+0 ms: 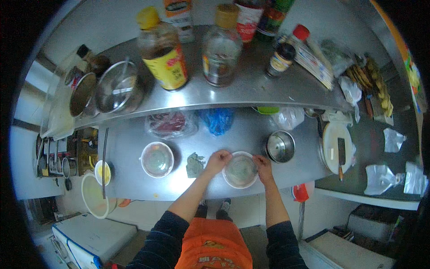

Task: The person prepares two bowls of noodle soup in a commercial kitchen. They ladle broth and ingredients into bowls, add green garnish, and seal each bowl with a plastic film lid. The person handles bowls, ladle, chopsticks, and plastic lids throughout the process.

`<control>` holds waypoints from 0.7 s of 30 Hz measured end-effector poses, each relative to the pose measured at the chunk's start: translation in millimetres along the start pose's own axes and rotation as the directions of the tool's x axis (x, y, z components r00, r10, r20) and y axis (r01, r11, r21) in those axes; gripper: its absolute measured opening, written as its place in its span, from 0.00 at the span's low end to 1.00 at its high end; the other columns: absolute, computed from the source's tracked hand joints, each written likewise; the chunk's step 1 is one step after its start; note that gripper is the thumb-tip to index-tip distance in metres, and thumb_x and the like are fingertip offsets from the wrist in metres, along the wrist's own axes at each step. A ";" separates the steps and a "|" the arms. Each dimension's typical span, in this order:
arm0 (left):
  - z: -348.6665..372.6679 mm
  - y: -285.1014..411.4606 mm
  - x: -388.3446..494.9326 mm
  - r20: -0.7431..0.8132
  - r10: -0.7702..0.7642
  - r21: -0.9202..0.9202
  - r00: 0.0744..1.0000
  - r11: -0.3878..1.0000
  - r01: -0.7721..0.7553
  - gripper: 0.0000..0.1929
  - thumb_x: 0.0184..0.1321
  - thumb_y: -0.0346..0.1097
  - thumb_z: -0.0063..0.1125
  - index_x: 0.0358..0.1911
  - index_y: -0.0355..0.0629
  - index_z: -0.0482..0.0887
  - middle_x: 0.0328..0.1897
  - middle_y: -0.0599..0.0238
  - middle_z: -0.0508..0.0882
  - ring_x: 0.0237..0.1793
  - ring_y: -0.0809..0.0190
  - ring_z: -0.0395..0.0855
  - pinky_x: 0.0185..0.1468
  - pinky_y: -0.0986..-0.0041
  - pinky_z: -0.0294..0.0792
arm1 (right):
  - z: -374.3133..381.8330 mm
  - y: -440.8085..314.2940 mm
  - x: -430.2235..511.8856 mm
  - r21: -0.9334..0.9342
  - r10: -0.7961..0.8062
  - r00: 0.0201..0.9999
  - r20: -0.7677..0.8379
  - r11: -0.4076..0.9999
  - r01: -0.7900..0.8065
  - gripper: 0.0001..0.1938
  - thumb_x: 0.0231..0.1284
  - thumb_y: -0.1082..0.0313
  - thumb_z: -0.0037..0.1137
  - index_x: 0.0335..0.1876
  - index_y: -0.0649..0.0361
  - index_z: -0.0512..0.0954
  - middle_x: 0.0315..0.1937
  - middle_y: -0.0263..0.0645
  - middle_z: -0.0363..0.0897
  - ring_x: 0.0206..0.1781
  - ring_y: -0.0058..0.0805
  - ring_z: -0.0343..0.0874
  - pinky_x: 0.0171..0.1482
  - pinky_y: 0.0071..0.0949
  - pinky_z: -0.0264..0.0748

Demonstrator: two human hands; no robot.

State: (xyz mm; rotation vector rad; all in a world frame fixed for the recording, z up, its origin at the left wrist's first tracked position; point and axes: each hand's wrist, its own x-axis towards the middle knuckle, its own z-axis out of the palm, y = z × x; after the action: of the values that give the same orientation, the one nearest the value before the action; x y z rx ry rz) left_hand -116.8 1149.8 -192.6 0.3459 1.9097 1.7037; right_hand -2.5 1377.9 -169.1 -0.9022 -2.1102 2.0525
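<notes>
A round white-rimmed bowl (240, 171) stands on the steel counter, with what looks like a clear cover over its top. My left hand (217, 162) pinches its upper left rim between thumb and fingers. On the upper right rim, my right hand (263, 166) has a similar grip. Whether the fingers hold the cover, the rim or both is too small to tell. Left of my left hand lies a crumpled grey-green cloth (195, 165). Farther left is a similar white-rimmed bowl (157, 160), also apparently covered. Just beyond my right hand sits a stainless steel pot (281, 146).
Dark chopsticks (105, 151) lie across a small bowl with yellow contents (101, 173) at the counter's left end. A cleaver (341, 153) rests on a white chopping board (330, 148). Above runs a steel shelf (191, 95) bearing a yellow-capped sauce bottle (166, 67) and other bottles.
</notes>
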 end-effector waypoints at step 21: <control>14.6 33.5 -2.8 -0.070 -0.228 -0.050 0.971 0.973 0.224 0.08 0.68 0.35 0.59 0.37 0.38 0.85 0.29 0.72 0.81 0.27 0.72 0.74 0.32 0.75 0.68 | 9.4 12.8 23.4 0.107 -0.055 0.988 0.142 0.994 0.040 0.15 0.67 0.59 0.61 0.44 0.65 0.83 0.34 0.30 0.82 0.40 0.18 0.76 0.45 0.23 0.72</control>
State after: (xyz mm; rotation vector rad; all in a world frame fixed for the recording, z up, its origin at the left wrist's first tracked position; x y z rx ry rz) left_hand -112.0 1165.8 -160.1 0.0453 1.8834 1.6219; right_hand -21.4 1379.1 -190.2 -0.7019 -2.0475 2.2425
